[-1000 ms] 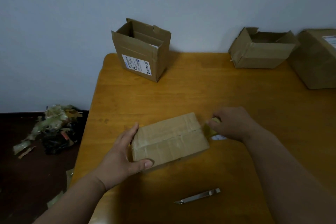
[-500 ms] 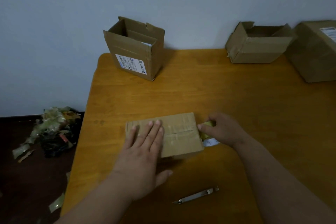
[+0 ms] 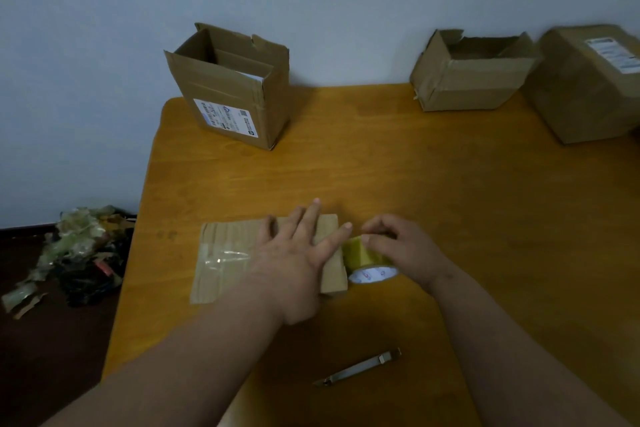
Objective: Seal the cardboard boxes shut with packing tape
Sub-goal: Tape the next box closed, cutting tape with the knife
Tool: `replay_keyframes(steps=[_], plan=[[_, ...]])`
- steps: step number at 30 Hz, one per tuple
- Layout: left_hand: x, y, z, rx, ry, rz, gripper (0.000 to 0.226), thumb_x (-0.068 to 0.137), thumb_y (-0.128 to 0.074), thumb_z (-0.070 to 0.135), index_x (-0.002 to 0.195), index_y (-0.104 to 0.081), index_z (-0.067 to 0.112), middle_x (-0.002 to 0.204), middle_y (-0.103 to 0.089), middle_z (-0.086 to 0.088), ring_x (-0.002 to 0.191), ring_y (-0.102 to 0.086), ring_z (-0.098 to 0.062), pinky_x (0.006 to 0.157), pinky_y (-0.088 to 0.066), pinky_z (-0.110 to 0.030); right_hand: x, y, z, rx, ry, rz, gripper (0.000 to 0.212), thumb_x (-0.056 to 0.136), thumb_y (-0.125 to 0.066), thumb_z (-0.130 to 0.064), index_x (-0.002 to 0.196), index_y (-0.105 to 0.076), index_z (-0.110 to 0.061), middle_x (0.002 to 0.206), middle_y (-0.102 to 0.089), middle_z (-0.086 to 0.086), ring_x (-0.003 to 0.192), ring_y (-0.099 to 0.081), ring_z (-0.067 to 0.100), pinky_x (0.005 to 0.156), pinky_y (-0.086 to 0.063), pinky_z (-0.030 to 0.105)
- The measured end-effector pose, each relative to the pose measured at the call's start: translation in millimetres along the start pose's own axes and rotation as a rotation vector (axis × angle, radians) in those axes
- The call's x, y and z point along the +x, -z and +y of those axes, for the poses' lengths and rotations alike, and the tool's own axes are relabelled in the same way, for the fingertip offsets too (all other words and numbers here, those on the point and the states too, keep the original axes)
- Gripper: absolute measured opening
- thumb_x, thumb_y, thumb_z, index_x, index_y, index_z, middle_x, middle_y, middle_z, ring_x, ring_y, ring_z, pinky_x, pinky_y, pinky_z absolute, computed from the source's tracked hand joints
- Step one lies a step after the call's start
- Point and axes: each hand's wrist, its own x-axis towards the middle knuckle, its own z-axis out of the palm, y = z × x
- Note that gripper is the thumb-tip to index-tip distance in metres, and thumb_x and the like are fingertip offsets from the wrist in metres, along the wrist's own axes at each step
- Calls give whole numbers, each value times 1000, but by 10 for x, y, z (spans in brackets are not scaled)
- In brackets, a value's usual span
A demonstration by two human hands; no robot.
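A small flat cardboard box (image 3: 228,260) lies on the wooden table (image 3: 398,184) in front of me, with a shiny strip of clear tape across its top. My left hand (image 3: 298,253) presses flat on the right half of the box, fingers straight and spread. My right hand (image 3: 398,246) grips a roll of yellowish packing tape (image 3: 367,263) that stands right against the box's right end. The tape runs from the roll onto the box under my left fingers.
A metal utility knife (image 3: 360,367) lies near the table's front. An open box with a label (image 3: 232,87) stands at the back left. An open box (image 3: 471,73) and a shut box (image 3: 588,83) sit at the back right. Tape scraps (image 3: 76,253) litter the floor at the left.
My left hand went from gripping the box's left end to lying flat on top, then slid right along the tape. The right hand and roll stayed at the box's right end.
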Motion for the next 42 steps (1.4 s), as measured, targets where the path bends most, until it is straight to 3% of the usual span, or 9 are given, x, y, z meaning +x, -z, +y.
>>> replay_keyframes(steps=[6, 11, 16, 18, 23, 29, 31, 34, 42], plan=[[-86, 77, -117, -101, -18, 118, 103, 69, -54, 82, 144, 11, 58, 155, -7, -5, 142, -10, -26, 110, -7, -52, -113, 125, 288, 846, -256, -10, 57, 57, -81, -32, 106, -62, -10, 105, -63, 9, 96, -60, 23, 84, -47, 36], [-381, 96, -186, -407, -130, 410, 107, 64, -61, 77, 146, 5, 60, 150, -14, -3, 138, -18, -24, 111, -20, -50, -226, 270, 8, 1165, -26, -225, 90, 44, -96, -47, 119, -69, -5, 125, -66, 16, 118, -62, 32, 97, -52, 45], [-628, -167, -415, -780, -93, 576, 98, 64, -70, 71, 144, -16, 57, 153, -16, 2, 142, -13, 3, 106, -34, -32, -356, 206, -872, 810, 281, -335, 33, 62, -85, -42, 85, -73, -21, 80, -68, 1, 76, -65, 16, 67, -52, 28], [-746, -254, -545, -898, -27, 577, 95, 62, -73, 72, 140, -21, 58, 154, -22, 8, 146, -18, -7, 106, -36, -31, -407, 3, -1120, 471, 292, -337, 24, 67, -76, -46, 77, -66, -26, 71, -62, -5, 67, -59, 11, 61, -47, 27], [-991, -390, -765, -1155, 93, 467, 115, 55, -86, 63, 147, -32, 18, 131, -54, 18, 121, -53, 0, 93, -49, -18, -464, -515, -1428, 149, 390, -345, 52, 76, -65, -61, 85, -62, -10, 69, -56, -3, 63, -52, 8, 58, -41, 29], [-983, -297, -946, -1127, 48, 381, 102, 51, -93, 53, 133, -33, 59, 146, -37, 4, 133, -44, -14, 105, -45, -36, -430, -580, -1542, 98, 389, -375, 34, 83, -65, -54, 71, -57, -23, 64, -58, -7, 59, -55, 6, 53, -42, 20], [-982, -214, -970, -1059, 43, 367, 101, 45, -91, 56, 122, -27, 73, 143, -28, 18, 132, -38, -1, 104, -42, -21, -408, -558, -1538, 95, 374, -360, 29, 82, -61, -49, 67, -56, -25, 61, -54, -10, 57, -51, 5, 53, -40, 21], [-980, -168, -990, -922, 36, 369, 115, 43, -86, 66, 140, -27, 51, 139, -21, 28, 127, -23, 19, 101, -34, -8, -382, -462, -1525, 128, 366, -367, 19, 79, -61, -45, 69, -60, -29, 61, -55, -14, 58, -51, 3, 55, -38, 20], [-987, -132, -1015, -896, 103, 301, 133, 39, -82, 75, 149, -14, 42, 137, -16, 31, 131, -28, -4, 111, -41, -37, -409, 189, -1437, -250, 412, -85, 48, 69, -76, -62, 77, -57, -18, 62, -51, -9, 53, -44, 1, 49, -38, 14]])
